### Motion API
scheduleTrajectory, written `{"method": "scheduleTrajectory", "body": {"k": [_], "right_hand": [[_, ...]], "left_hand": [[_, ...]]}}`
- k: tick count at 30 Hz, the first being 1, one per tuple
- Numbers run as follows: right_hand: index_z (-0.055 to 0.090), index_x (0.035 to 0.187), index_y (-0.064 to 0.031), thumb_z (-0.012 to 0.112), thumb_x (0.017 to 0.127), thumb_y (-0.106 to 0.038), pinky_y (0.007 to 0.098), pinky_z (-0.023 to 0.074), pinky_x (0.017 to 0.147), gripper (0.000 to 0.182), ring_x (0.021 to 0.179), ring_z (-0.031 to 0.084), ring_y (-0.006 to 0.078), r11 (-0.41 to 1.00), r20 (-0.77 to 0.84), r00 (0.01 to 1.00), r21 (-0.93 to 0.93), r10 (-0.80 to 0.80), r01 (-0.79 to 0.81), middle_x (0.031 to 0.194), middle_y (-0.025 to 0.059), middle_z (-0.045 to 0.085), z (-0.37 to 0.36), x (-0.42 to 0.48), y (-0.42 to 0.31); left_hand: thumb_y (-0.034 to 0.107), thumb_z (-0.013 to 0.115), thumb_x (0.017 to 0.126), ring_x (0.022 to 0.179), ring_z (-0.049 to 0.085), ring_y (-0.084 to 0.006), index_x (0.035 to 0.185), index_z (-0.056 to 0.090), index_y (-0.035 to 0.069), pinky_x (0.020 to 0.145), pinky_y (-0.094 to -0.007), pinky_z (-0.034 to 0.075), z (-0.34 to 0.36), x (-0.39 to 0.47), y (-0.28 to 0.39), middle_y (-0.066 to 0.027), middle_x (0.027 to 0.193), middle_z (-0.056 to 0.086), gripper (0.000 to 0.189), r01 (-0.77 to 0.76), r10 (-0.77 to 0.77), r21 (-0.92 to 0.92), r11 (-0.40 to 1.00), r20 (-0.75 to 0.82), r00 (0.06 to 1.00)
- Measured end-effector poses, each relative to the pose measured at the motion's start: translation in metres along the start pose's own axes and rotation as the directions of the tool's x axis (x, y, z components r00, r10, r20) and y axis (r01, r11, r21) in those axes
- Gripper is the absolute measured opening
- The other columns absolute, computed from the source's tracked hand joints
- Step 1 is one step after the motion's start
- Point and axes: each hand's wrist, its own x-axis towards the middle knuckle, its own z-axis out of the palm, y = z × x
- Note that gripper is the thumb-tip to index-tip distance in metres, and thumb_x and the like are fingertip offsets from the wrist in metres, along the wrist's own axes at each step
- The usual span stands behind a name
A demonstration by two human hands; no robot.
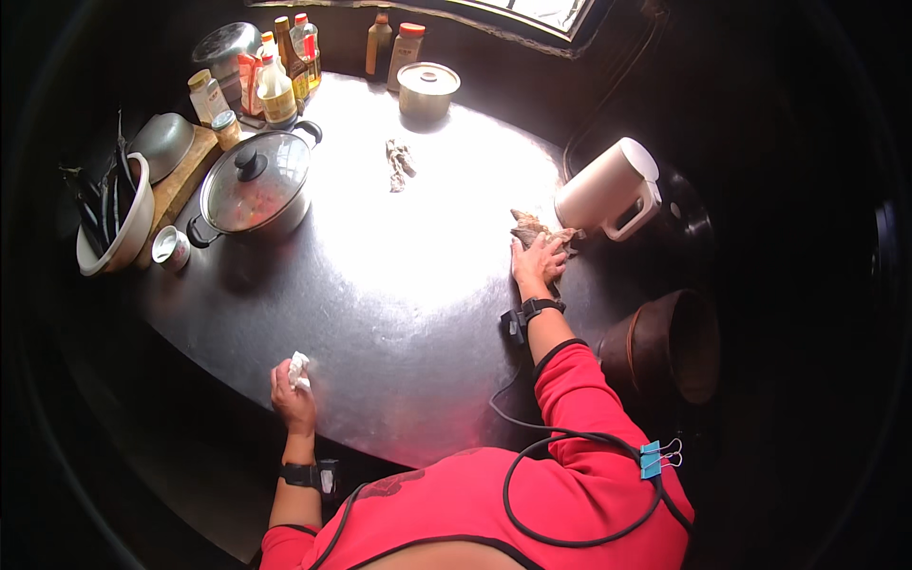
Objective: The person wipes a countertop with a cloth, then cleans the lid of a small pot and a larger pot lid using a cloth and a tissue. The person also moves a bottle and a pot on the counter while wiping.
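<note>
In my left hand (291, 402), at the table's near edge, is a crumpled piece of white tissue (299, 370). My right hand (539, 262) reaches across the metal tabletop (385, 342) and presses on a bunched brown rag (529, 225). Part of the rag is hidden under the palm and fingers. Close beyond that hand stands a white electric kettle (605, 185) with its handle to the right. Another crumpled grey rag (397, 165) lies in the bright glare farther back.
At the left are a lidded glass-top pot (260, 189), a white bowl of eggplants (128, 228), a small cup (171, 248) and a wooden board (187, 171). Several seasoning bottles (276, 92) and a lidded metal pot (429, 92) stand behind. A dark bucket-like container (659, 345) is at right.
</note>
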Motion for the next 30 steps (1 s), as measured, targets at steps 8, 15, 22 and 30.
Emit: {"method": "scheduleTrajectory", "body": {"k": [8, 15, 22, 30], "right_hand": [[0.054, 0.118, -0.0177, 0.049, 0.079, -0.052, 0.0467, 0.0232, 0.099, 0.052, 0.12, 0.03, 0.0342, 0.945, -0.23, 0.939, 0.149, -0.254, 0.292, 0.134, 0.0132, 0.035, 0.034, 0.1, -0.117], [0.054, 0.115, -0.0164, 0.056, 0.078, -0.046, 0.0449, 0.0321, 0.093, 0.048, 0.121, 0.031, 0.0343, 0.397, -0.146, 0.51, 0.464, -0.848, 0.792, 0.133, 0.0094, 0.037, 0.013, -0.035, -0.162], [0.054, 0.109, -0.0171, 0.061, 0.073, -0.045, 0.0427, 0.0299, 0.095, 0.046, 0.119, 0.035, 0.0294, -0.305, -0.196, -0.235, 0.53, -0.952, 0.791, 0.13, 0.0058, 0.039, -0.023, -0.213, -0.064], [0.059, 0.107, -0.0156, 0.057, 0.08, -0.046, 0.0414, 0.0357, 0.092, 0.041, 0.113, 0.043, 0.0305, 0.028, 0.089, -0.034, 0.615, -0.995, 0.788, 0.124, 0.011, 0.047, -0.044, -0.084, -0.082]], "left_hand": [[0.001, 0.06, 0.076, 0.075, 0.055, -0.0315, 0.095, 0.053, 0.003, 0.066, -0.036, 0.045, -0.006, 0.005, 0.008, -0.0136, 0.084, 0.055, 0.02, 0.035, -0.038, 0.037, 0.999, 0.109, 0.993], [0.004, 0.06, 0.075, 0.072, 0.056, -0.032, 0.094, 0.053, 0.004, 0.063, -0.0372, 0.045, 0.0, 0.012, 0.01, -0.0131, 0.082, 0.054, 0.02, 0.019, -0.027, 0.065, 0.998, 0.125, 0.992], [0.009, 0.058, 0.077, 0.074, 0.055, -0.0352, 0.094, 0.054, 0.004, 0.064, -0.0395, 0.046, 0.003, 0.012, 0.004, -0.0154, 0.084, 0.055, 0.018, 0.016, -0.018, 0.014, 1.0, 0.114, 0.993], [0.011, 0.058, 0.075, 0.073, 0.056, -0.0344, 0.094, 0.055, 0.008, 0.062, -0.0397, 0.046, 0.007, 0.005, -0.003, -0.0129, 0.083, 0.056, 0.019, 0.068, -0.071, 0.04, 0.997, 0.071, 0.995]]}}
